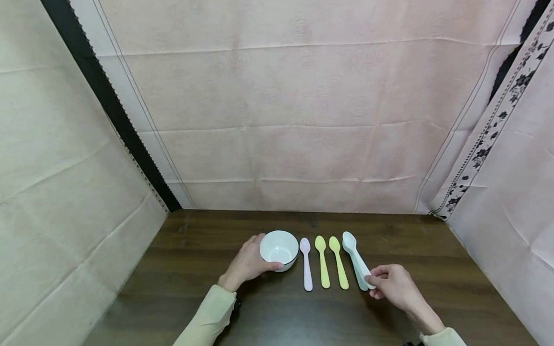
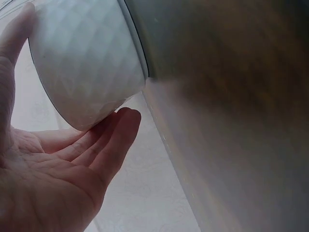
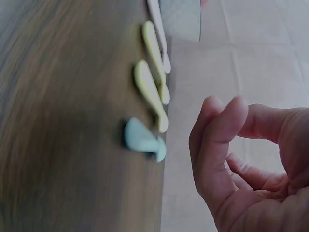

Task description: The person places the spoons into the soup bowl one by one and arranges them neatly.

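A small white bowl (image 1: 279, 247) stands upright on the table, gripped at its left side by my left hand (image 1: 251, 262). The left wrist view shows the bowl's dimpled outer wall (image 2: 87, 63) between thumb and fingers. My right hand (image 1: 396, 286) pinches the handle end of a pale blue-white spoon (image 1: 361, 262) in the head view. That spoon overlaps a teal spoon (image 1: 359, 274), whose upper part is hidden. In the right wrist view the thumb and fingers of my right hand (image 3: 241, 159) are curled together; the pale spoon cannot be made out there.
Between the hands lie a lilac spoon (image 1: 307, 266) and two yellow-green spoons, one left (image 1: 323, 264) and one right (image 1: 339, 264), roughly side by side. The dark wooden table (image 1: 281, 317) meets a hanging pale cloth (image 1: 281, 158) at the back, with cloth on both sides.
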`<state>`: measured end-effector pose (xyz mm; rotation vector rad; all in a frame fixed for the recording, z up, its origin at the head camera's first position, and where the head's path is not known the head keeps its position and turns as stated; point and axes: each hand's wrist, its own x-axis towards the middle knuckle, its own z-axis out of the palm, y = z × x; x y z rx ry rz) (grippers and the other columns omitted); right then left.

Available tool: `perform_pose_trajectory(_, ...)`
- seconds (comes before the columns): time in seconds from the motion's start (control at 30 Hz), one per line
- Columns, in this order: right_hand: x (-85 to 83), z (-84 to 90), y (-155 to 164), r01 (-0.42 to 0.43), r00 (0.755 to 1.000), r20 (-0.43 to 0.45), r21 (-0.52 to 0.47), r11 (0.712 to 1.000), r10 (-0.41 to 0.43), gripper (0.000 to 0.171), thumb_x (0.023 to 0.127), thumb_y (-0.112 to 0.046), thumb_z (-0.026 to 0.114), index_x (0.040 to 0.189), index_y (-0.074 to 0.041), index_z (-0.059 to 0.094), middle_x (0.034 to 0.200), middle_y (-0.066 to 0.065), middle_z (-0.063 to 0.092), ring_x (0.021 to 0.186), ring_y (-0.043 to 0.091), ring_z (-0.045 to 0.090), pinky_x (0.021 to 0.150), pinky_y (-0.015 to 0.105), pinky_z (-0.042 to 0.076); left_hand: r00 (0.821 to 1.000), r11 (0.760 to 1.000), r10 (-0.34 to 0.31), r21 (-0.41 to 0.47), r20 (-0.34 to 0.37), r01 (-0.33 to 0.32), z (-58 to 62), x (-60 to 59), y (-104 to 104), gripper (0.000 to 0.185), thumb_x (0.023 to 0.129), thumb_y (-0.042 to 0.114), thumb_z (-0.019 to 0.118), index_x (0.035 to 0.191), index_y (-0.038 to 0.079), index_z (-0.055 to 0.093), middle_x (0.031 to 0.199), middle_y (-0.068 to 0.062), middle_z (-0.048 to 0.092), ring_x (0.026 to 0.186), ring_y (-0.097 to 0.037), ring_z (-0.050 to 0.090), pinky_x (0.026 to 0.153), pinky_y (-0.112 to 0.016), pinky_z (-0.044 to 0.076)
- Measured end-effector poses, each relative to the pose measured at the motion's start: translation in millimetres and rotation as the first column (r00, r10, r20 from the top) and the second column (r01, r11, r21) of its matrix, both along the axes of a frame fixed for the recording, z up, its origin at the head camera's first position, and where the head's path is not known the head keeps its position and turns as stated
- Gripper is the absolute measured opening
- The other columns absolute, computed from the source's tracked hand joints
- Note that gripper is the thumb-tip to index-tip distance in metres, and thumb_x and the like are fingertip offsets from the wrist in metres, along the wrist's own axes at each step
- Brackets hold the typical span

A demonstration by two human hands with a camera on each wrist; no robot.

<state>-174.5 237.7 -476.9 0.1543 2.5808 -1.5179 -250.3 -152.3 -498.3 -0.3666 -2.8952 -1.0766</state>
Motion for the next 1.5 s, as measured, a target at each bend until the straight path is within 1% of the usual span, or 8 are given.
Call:
perform_pose_trajectory(0.2, 3.3, 10.2, -8.9, -0.076, 0.997, -0.006, -0.055, 0.996, 0.076, 0.023, 0.101, -0.006, 0.071, 0.11, 0.015, 0.069, 0.076, 0.01, 0.076, 0.061, 0.011, 0.068, 0.059, 0.025, 0.059, 1.0, 1.0, 0.001, 0.019, 0.016, -0.001, 0.0, 0.1, 0.3, 0.108, 0.075, 0.053, 0.098, 0.155, -0.001, 0.05, 0.147, -0.021, 0.063, 0.131, -0.038, 0.061, 0.104, -0.059, 0.057)
perform_pose_trajectory(0.4, -1.1, 16.6, -18.5, -0.127, 0.992, -0.024, -0.085, 0.988, 0.126, 0.023, 0.103, -0.006, 0.069, 0.11, 0.016, 0.069, 0.072, 0.006, 0.073, 0.061, 0.009, 0.067, 0.059, 0.025, 0.059, 1.0, 1.0, -0.002, 0.021, 0.015, 0.002, -0.4, 0.3, -0.3, 0.107, 0.075, 0.053, 0.098, 0.155, 0.0, 0.051, 0.146, -0.021, 0.063, 0.13, -0.037, 0.061, 0.104, -0.058, 0.057)
perform_pose_trajectory(0.67, -5.6, 15.9, -32.7, -0.156, 0.987, 0.021, -0.171, 0.973, 0.162, 0.027, 0.103, -0.007, 0.069, 0.113, 0.018, 0.068, 0.077, 0.003, 0.074, 0.063, 0.008, 0.068, 0.06, 0.023, 0.059, 1.0, 1.0, -0.002, 0.029, 0.016, 0.002, -1.5, 0.7, 0.1, 0.109, 0.075, 0.053, 0.099, 0.155, -0.002, 0.05, 0.147, -0.022, 0.063, 0.13, -0.038, 0.061, 0.104, -0.059, 0.057)
perform_pose_trajectory(0.83, -8.0, 14.3, -41.2, -0.194, 0.979, 0.019, -0.209, 0.958, 0.203, 0.027, 0.103, -0.007, 0.068, 0.113, 0.019, 0.068, 0.077, 0.003, 0.073, 0.063, 0.007, 0.067, 0.061, 0.022, 0.059, 1.0, 0.999, 0.003, 0.034, 0.023, -0.004, -0.8, 1.1, 0.2, 0.109, 0.074, 0.053, 0.099, 0.155, -0.002, 0.05, 0.148, -0.022, 0.062, 0.131, -0.039, 0.061, 0.104, -0.059, 0.057)
perform_pose_trajectory(0.9, -8.5, 14.3, -44.6, -0.209, 0.976, 0.011, -0.214, 0.954, 0.216, 0.027, 0.103, -0.006, 0.067, 0.112, 0.019, 0.068, 0.076, 0.004, 0.073, 0.063, 0.007, 0.066, 0.06, 0.022, 0.058, 1.0, 0.999, 0.004, 0.034, 0.024, -0.005, -0.8, 0.9, 0.2, 0.109, 0.074, 0.053, 0.099, 0.156, -0.001, 0.05, 0.148, -0.022, 0.062, 0.131, -0.039, 0.061, 0.104, -0.059, 0.057)
perform_pose_trajectory(1.17, -11.3, 16.9, -59.5, -0.216, 0.974, 0.012, -0.234, 0.948, 0.225, 0.025, 0.101, -0.005, 0.069, 0.111, 0.018, 0.067, 0.076, 0.003, 0.072, 0.061, 0.009, 0.066, 0.059, 0.022, 0.058, 1.0, 1.0, 0.005, 0.024, 0.015, -0.005, 0.2, -0.1, 0.0, 0.108, 0.074, 0.054, 0.098, 0.154, 0.0, 0.051, 0.146, -0.021, 0.063, 0.129, -0.037, 0.061, 0.103, -0.057, 0.057)
perform_pose_trajectory(1.37, -13.4, 19.9, -67.3, -0.232, 0.97, 0.017, -0.227, 0.946, 0.242, 0.026, 0.102, -0.005, 0.069, 0.111, 0.019, 0.068, 0.078, 0.007, 0.074, 0.063, 0.01, 0.067, 0.059, 0.022, 0.058, 1.0, 1.0, -0.013, 0.024, -0.012, 0.013, 0.3, -1.2, -0.2, 0.105, 0.073, 0.055, 0.099, 0.152, 0.001, 0.054, 0.141, -0.019, 0.065, 0.126, -0.036, 0.063, 0.101, -0.055, 0.058)
perform_pose_trajectory(1.5, -13.8, 21.4, -72.7, -0.235, 0.969, 0.028, -0.222, 0.946, 0.247, 0.027, 0.101, -0.007, 0.071, 0.11, 0.018, 0.069, 0.079, 0.01, 0.076, 0.063, 0.01, 0.068, 0.06, 0.023, 0.059, 1.0, 1.0, -0.014, 0.027, -0.009, 0.015, -1.5, -0.6, -0.7, 0.103, 0.073, 0.055, 0.098, 0.15, 0.002, 0.055, 0.14, -0.018, 0.065, 0.125, -0.036, 0.064, 0.1, -0.054, 0.058)
